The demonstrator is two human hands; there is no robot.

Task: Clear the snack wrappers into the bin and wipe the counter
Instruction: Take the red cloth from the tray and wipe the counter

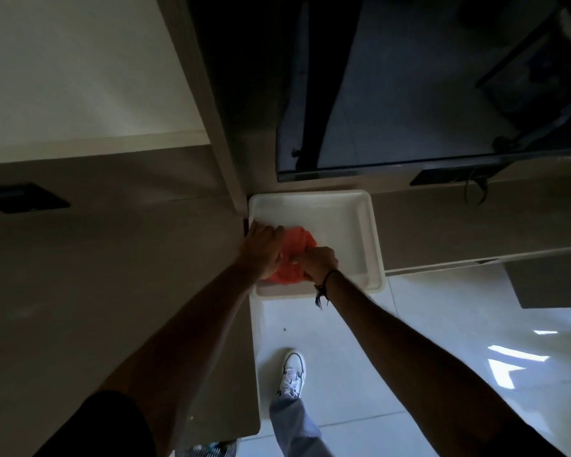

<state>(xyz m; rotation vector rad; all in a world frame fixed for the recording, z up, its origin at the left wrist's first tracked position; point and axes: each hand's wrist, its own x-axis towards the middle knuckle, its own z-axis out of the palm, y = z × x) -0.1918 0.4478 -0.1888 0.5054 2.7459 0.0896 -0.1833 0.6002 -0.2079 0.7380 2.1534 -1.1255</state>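
Both arms outstretched; left hand (263, 246) and right hand (318, 262) clenched on orange wrapper (290, 255) inside white bin (370, 225).

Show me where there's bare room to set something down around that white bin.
Free: the grey counter left of the white bin, and the bin's back and right side. Crowded: its front-left, where the left hand and right hand grip the orange wrapper.
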